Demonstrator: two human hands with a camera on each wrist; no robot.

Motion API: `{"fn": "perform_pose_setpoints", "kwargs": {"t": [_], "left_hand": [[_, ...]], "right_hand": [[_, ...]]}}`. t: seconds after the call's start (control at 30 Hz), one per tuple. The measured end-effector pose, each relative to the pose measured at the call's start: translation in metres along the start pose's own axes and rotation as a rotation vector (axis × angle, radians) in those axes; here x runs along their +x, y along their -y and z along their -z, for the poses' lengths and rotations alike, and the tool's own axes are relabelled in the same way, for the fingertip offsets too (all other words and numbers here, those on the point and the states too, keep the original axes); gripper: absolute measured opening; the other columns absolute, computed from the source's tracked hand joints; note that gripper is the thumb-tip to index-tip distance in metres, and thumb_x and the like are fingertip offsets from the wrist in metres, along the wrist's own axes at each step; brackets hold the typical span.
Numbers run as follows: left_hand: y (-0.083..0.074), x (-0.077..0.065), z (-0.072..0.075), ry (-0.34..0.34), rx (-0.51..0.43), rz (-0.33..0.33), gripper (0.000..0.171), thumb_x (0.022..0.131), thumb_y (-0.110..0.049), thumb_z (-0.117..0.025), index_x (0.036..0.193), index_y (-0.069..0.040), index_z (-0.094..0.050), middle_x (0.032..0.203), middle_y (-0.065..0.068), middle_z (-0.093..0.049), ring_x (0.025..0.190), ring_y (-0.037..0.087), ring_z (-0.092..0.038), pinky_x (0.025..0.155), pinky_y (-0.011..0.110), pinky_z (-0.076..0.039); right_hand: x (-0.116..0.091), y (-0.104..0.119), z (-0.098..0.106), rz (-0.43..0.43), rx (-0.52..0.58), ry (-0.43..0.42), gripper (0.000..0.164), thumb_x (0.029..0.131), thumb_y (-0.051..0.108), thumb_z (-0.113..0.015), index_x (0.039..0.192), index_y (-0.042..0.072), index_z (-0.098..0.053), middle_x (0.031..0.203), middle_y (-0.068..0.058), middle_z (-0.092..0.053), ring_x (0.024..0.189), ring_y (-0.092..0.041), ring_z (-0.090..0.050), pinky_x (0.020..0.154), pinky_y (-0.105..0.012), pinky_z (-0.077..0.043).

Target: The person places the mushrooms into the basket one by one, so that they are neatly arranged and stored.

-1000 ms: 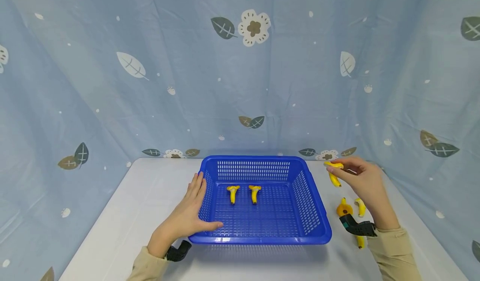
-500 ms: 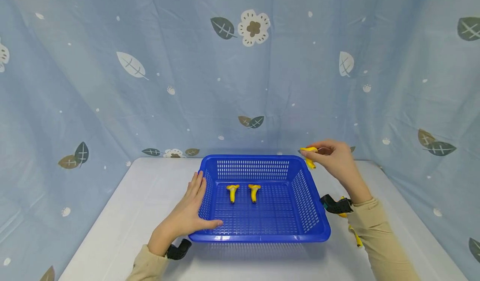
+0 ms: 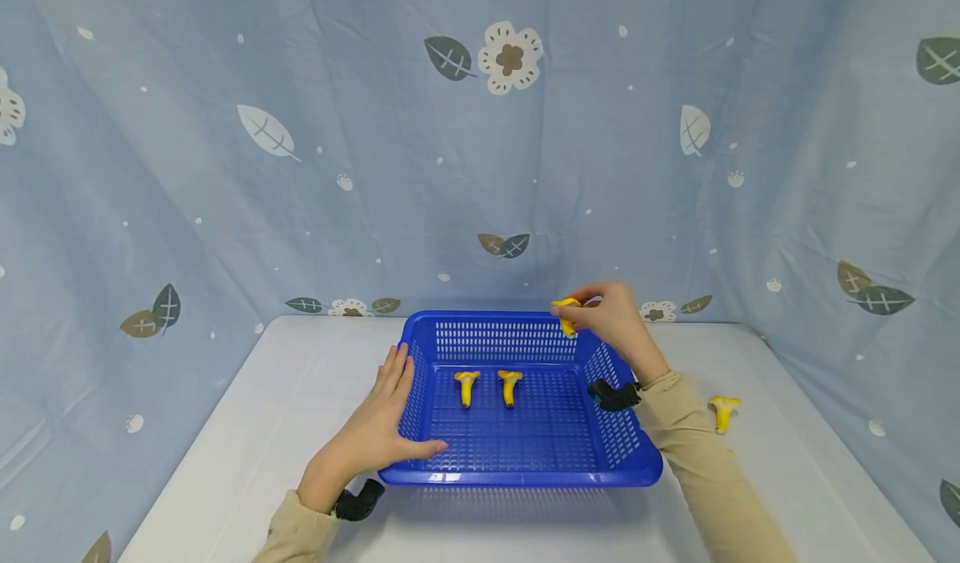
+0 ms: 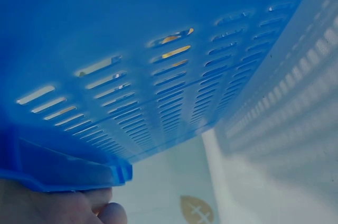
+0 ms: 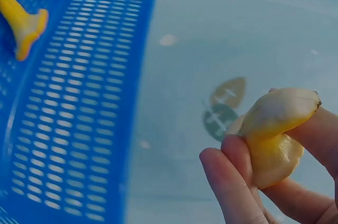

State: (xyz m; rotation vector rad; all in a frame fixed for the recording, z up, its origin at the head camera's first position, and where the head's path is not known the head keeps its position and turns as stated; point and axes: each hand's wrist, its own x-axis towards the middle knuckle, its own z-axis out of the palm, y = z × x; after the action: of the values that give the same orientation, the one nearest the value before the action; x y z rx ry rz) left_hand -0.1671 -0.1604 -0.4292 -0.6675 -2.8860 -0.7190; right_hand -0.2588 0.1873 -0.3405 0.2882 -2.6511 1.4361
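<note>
My right hand (image 3: pixel 611 321) pinches a yellow chanterelle-like mushroom (image 3: pixel 568 327) between thumb and fingers, above the back right part of a blue plastic basket (image 3: pixel 517 480). The right wrist view shows this mushroom's pale stem and flared cap (image 5: pixel 277 113) up close. Two similar mushrooms lie side by side on the basket floor, a left one (image 3: pixel 466 389) and a right one (image 3: pixel 509 389), stems toward me. My left hand (image 3: pixel 378 425) rests on the basket's left rim with its fingers extended, the thumb reaching over the front left corner. Its fingertips partly show beneath the rim in the left wrist view.
Another yellow mushroom (image 3: pixel 723 413) lies on the white table (image 3: pixel 795 496) to the right of the basket. The right sleeve (image 3: pixel 701 471) covers part of that area. Behind the table hangs a blue curtain (image 3: pixel 375 213) with leaf and flower prints.
My right hand has carried the mushroom leftward from the table's right side to over the basket. The left hand and the basket have stayed in place.
</note>
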Motion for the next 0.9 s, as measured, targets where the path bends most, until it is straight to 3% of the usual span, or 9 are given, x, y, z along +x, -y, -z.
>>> {"fn": "perform_pose_setpoints", "kwargs": {"t": [0.43, 0.57, 0.9], "left_hand": [[-0.001, 0.000, -0.001, 0.012, 0.011, 0.004, 0.130, 0.065, -0.077, -0.062, 0.149, 0.002, -0.003, 0.156, 0.015, 0.010, 0.142, 0.033, 0.010, 0.111, 0.053, -0.015], [-0.002, -0.001, -0.001, 0.013, 0.006, 0.009, 0.130, 0.065, -0.078, -0.061, 0.149, 0.002, -0.003, 0.156, 0.015, 0.011, 0.142, 0.032, 0.012, 0.111, 0.053, -0.015], [-0.001, 0.000, -0.002, 0.010, 0.001, 0.008, 0.128, 0.066, -0.074, -0.065, 0.149, 0.001, -0.002, 0.156, 0.015, 0.011, 0.142, 0.031, 0.012, 0.110, 0.056, -0.014]], "right_hand": [[0.008, -0.035, -0.038, -0.167, -0.071, 0.088, 0.035, 0.075, 0.027, -0.080, 0.096, 0.002, -0.070, 0.091, -0.013, -0.064, 0.073, -0.024, -0.066, 0.068, -0.039, -0.056], [0.010, -0.047, -0.044, -0.175, -0.129, 0.113, 0.032, 0.073, 0.028, -0.081, 0.092, 0.004, -0.072, 0.088, -0.010, -0.065, 0.070, -0.021, -0.064, 0.067, -0.040, -0.055], [0.012, -0.064, -0.060, -0.139, -0.291, 0.175, 0.018, 0.070, 0.021, -0.082, 0.075, 0.006, -0.073, 0.069, -0.003, -0.066, 0.062, -0.017, -0.059, 0.055, -0.029, -0.049]]}}
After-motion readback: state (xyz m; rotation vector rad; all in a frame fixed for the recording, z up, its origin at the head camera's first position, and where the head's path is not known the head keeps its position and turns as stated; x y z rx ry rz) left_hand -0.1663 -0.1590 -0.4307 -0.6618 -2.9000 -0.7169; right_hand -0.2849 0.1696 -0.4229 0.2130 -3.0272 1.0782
